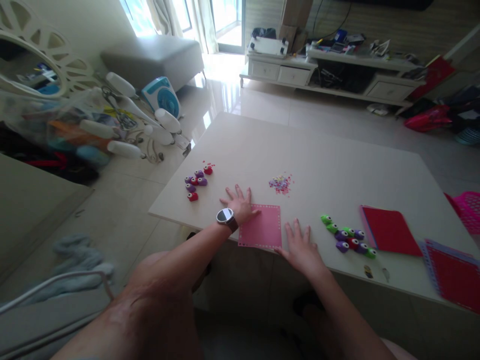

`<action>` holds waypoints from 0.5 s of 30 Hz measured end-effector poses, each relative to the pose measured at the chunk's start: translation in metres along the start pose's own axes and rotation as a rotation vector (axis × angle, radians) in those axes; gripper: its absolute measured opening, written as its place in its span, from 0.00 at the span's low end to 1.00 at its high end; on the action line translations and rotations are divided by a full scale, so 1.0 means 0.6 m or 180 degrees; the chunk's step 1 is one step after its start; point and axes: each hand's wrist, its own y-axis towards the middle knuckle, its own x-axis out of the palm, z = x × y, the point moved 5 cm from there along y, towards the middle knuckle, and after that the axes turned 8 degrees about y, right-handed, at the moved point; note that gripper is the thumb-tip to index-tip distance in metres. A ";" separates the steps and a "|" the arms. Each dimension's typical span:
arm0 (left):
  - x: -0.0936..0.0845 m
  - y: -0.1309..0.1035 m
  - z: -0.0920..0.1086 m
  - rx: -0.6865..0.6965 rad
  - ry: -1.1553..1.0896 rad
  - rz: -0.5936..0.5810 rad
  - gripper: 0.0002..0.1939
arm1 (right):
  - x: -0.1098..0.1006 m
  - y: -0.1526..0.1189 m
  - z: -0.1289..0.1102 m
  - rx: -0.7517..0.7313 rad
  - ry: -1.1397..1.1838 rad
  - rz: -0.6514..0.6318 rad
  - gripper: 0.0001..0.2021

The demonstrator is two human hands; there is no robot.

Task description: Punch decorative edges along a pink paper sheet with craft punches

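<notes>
A pink square sheet with small punched holes along its edges lies at the table's near edge, its lower side reaching slightly past it. My left hand, with a watch on the wrist, lies flat with fingers spread; its thumb rests on the sheet's upper left. My right hand is spread on the table at the right of the sheet, its thumb touching the lower right corner. Red and purple craft punches stand to the left. Green, purple and red punches stand to the right.
A pile of punched paper bits lies beyond the sheet on the white table. Red sheets are stacked at the right, beside another stack with punched edges. A small blade-like piece lies near the front edge.
</notes>
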 end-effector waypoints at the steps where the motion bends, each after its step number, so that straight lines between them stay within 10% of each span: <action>1: 0.002 0.001 0.000 0.0008 -0.0001 0.0011 0.53 | 0.000 0.000 0.000 0.0003 -0.0006 -0.0008 0.42; 15: -0.005 -0.006 0.004 -0.0038 0.0128 0.0032 0.52 | -0.008 -0.005 -0.006 0.0009 -0.0123 -0.0036 0.42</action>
